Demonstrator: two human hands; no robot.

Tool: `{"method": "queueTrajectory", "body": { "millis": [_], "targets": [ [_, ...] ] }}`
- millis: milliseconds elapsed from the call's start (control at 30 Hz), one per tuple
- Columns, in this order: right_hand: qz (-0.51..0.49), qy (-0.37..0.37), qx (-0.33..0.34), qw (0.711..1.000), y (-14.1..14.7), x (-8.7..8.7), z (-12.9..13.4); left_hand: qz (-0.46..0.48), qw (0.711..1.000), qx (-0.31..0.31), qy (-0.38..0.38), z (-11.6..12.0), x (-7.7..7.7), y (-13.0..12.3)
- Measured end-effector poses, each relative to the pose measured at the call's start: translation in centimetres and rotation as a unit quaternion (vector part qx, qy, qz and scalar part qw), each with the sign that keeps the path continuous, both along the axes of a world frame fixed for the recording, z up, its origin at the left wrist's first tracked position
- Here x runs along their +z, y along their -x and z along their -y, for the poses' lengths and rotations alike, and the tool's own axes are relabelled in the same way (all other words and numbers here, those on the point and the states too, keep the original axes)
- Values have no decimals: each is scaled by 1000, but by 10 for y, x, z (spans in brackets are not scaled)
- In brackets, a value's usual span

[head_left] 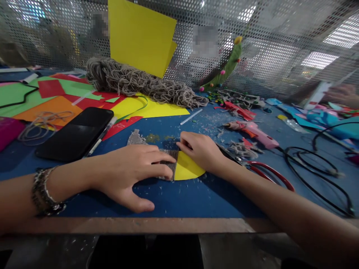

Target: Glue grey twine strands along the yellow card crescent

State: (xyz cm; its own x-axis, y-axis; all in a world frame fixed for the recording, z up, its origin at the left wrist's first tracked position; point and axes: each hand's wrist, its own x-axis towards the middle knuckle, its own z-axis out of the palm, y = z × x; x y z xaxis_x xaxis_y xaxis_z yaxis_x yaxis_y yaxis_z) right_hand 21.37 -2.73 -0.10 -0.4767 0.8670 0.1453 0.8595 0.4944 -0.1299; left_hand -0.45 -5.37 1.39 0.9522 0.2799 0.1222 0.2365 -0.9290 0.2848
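Observation:
A yellow paper piece (188, 168) with a rounded right end lies flat near the table's front edge. Rows of grey yarn (169, 154) cover its middle, and a grey fuzzy tip (136, 137) shows beyond my left hand. My left hand (133, 168) rests over the yarn-covered part, fingers stretched and thumb apart on the table. At the piece's upper edge, my right hand (200, 149) has its fingers curled in and closed; whatever they hold is hidden. Scissors with red handles (270, 172) lie just right of that hand, partly behind my forearm.
A pink glue gun (260, 136) with a black cord lies at right. A black phone (78, 132) and coloured paper sheets (25, 89) are at left. Behind lies a big grey yarn skein (134, 80), below upright yellow card (140, 37) and a perforated metal screen (269, 56).

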Motion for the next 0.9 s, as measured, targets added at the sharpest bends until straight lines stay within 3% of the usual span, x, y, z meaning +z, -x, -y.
{"method": "queueTrajectory", "body": {
  "millis": [200, 533, 900],
  "targets": [
    [-6, 0, -2, 1000, 0, 0, 1, -24, 999, 25, -37, 1, -4, -3],
    [-10, -5, 3, 1000, 0, -1, 0, -21, 999, 23, 19, 1, -2, -1],
    [-1, 0, -6, 1000, 0, 0, 1, -43, 997, -8, -63, 2, 1, 0]
  ]
}}
